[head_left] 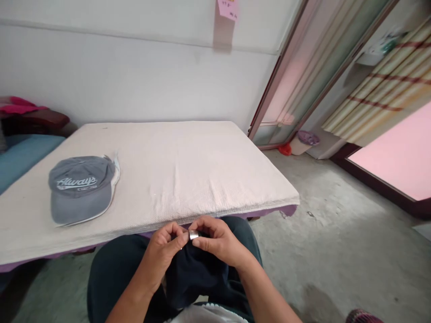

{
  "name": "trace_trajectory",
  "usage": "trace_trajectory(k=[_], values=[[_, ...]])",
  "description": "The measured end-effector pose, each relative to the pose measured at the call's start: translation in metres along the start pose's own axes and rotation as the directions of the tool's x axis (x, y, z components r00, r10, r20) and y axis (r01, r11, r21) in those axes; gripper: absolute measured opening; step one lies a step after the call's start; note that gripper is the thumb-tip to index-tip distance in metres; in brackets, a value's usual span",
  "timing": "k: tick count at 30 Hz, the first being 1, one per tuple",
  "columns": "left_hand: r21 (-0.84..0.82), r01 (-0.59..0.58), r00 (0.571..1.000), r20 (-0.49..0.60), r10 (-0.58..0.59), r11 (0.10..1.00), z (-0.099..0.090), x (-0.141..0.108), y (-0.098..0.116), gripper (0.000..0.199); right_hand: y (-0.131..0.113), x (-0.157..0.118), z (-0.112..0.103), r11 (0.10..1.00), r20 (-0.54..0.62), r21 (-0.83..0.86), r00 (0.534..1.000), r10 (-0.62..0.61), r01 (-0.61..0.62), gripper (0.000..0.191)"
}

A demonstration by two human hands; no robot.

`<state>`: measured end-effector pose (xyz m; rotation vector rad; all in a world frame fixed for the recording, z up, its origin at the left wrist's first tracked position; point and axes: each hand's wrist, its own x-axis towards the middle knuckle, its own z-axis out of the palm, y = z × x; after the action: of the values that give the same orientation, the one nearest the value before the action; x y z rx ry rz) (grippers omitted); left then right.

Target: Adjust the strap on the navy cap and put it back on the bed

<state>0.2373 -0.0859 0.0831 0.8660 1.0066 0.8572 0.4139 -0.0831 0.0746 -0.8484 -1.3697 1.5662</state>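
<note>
A dark navy cloth item [195,276], which looks like a cap, rests in my lap between my knees. At its upper edge a small shiny metal buckle [193,234] shows between my two hands. My right hand [218,240] pinches the buckle from the right with thumb and forefinger. Close against its left side, my left hand [168,242] is closed in a pinch at the same edge of the cloth; what lies between its fingertips is mostly hidden. A grey cap [82,188] with white lettering sits on the table to the left, its brim towards me.
A low table with a cream cloth [202,166] stands right in front of my knees, against a white wall [134,76]. To the left is a blue cushioned seat [30,150]. A waste bin [301,142] stands by the sliding door, and concrete floor [313,242] lies to the right.
</note>
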Motion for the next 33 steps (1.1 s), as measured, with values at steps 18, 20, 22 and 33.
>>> trace_trajectory(k=[18,20,22,33], values=[[-0.121,0.135,0.987,-0.068,-0.144,0.983,0.009,-0.013,0.013,0.017,-0.001,0.0,-0.015,0.995,0.115,0.083,0.992,0.051,-0.061,0.028],[-0.125,0.142,0.986,-0.069,-0.152,0.982,0.008,-0.014,0.014,0.022,0.0,0.0,-0.014,0.993,0.108,0.095,0.992,0.061,-0.071,0.029],[-0.12,0.166,0.984,-0.04,-0.172,0.979,0.007,-0.016,0.014,0.035,0.001,0.0,-0.013,0.993,0.11,0.096,0.992,0.061,-0.071,0.028],[-0.179,0.181,0.983,0.006,-0.183,0.967,-0.001,-0.019,0.011,0.011,0.0,0.007,-0.008,0.985,0.148,0.158,0.987,0.053,-0.077,0.025]])
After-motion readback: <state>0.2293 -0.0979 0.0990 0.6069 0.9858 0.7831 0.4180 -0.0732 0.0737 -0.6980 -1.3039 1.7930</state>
